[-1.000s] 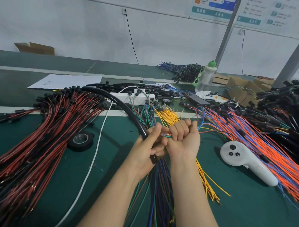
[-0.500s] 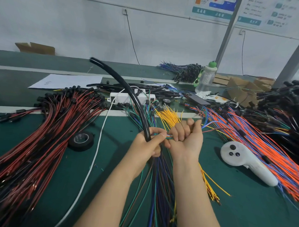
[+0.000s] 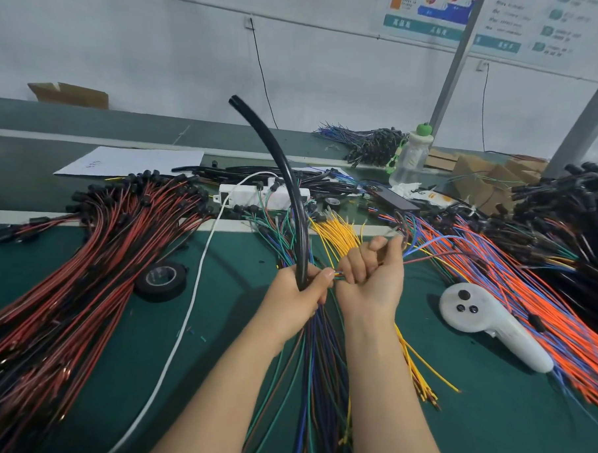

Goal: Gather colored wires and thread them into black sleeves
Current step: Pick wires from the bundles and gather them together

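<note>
gripping the sleeve (image 3: 292,188) by its lower end, the left hand (image 3: 298,294) has its fingers wrapped round it, and the tube arcs up and away from that fist, its far mouth high above. just beside it, the right hand (image 3: 374,281) is fisted round the gathered wires (image 3: 338,275), whose tips poke out toward the left thumb. the sleeve looks light, springy and slick, so hold close to its mouth; the wires look limp and apt to splay, so pinch near the tips.

Left hand (image 3: 300,289) and right hand (image 3: 372,284) are bare, forearms (image 3: 236,377) likewise.
</note>
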`<state>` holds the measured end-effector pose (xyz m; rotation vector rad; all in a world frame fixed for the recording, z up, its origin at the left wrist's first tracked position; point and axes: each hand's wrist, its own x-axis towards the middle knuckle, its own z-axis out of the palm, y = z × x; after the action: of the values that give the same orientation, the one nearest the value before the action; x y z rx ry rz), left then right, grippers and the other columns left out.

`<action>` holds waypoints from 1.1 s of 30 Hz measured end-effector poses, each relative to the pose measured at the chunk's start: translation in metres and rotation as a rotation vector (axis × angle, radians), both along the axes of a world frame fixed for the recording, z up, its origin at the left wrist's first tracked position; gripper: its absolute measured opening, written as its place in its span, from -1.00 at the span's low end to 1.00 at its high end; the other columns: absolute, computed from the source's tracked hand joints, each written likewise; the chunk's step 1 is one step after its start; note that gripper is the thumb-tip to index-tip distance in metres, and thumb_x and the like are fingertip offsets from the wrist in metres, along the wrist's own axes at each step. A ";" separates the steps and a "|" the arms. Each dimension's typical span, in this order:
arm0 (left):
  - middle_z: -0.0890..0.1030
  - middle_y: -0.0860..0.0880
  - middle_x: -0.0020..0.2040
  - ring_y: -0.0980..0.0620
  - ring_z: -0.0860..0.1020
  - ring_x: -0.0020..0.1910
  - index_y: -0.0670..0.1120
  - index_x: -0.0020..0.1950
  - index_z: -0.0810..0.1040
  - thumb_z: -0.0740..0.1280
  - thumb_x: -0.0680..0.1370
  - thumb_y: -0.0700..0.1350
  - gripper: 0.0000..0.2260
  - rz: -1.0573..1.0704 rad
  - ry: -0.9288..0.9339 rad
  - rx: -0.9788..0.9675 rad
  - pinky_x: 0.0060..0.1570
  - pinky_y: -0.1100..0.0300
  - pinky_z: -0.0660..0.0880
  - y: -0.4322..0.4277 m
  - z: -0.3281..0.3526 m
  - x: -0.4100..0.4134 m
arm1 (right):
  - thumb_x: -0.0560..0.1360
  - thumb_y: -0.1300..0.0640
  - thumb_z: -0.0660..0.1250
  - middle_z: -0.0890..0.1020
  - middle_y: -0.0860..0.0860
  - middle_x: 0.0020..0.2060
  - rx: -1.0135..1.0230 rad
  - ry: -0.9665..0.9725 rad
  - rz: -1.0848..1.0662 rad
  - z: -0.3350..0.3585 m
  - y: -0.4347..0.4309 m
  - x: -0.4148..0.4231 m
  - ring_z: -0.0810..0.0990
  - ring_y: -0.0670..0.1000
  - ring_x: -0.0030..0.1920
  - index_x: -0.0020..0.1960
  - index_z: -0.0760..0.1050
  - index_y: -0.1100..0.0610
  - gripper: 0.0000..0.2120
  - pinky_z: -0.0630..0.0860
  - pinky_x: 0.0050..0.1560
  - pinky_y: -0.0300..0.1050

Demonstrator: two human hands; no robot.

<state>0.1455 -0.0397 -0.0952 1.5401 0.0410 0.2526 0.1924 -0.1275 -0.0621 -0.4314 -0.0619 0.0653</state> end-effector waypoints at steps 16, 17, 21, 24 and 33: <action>0.59 0.07 -0.33 0.18 0.50 -0.39 -0.02 -0.20 0.40 0.08 0.63 0.06 -0.72 0.129 -0.098 -0.737 -0.31 0.27 0.34 0.011 0.028 0.000 | 0.65 -0.06 0.02 0.01 -0.08 -0.54 0.263 0.029 0.133 0.006 0.004 -0.010 -0.07 -0.08 -0.55 -0.35 0.25 0.11 -0.56 -0.02 -0.67 -0.30; 0.59 0.06 -0.33 0.17 0.48 -0.40 -0.03 -0.20 0.40 0.09 0.62 0.07 -0.72 0.132 -0.093 -0.742 -0.34 0.28 0.34 0.010 0.028 0.000 | 0.65 -0.06 0.03 0.02 -0.09 -0.55 0.278 0.032 0.131 0.006 0.003 -0.010 -0.07 -0.08 -0.55 -0.35 0.26 0.11 -0.55 -0.02 -0.67 -0.30; 0.57 0.00 -0.37 0.15 0.37 -0.51 -0.11 -0.20 0.42 0.13 0.62 0.03 -0.71 0.100 -0.097 -0.823 -0.50 0.32 0.34 0.007 0.027 -0.001 | 0.65 -0.05 0.03 0.00 -0.09 -0.50 0.327 0.045 0.118 0.007 0.000 -0.010 -0.07 -0.09 -0.54 -0.39 0.29 0.12 -0.52 -0.02 -0.67 -0.29; 0.57 -0.03 -0.37 0.15 0.36 -0.53 -0.14 -0.19 0.43 0.15 0.61 0.00 -0.72 0.081 -0.092 -0.839 -0.54 0.32 0.35 0.006 0.027 -0.003 | 0.65 -0.05 0.03 0.07 -0.07 -0.61 0.345 0.039 0.117 0.007 -0.001 -0.009 -0.07 -0.09 -0.55 -0.37 0.28 0.12 -0.54 -0.01 -0.67 -0.30; 0.62 -0.02 -0.25 0.19 0.53 -0.39 -0.14 -0.11 0.50 0.27 0.51 -0.25 -0.96 -0.071 -0.084 -0.782 -0.30 0.36 0.54 0.005 0.018 -0.007 | 0.65 -0.06 0.02 0.13 -0.08 -0.63 0.339 0.094 -0.029 0.005 -0.010 -0.004 0.04 -0.11 -0.67 -0.34 0.27 0.10 -0.56 0.00 -0.68 -0.29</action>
<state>0.1389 -0.0349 -0.0776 0.7507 0.0145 0.2090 0.1880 -0.1371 -0.0574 -0.0904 0.0263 0.0454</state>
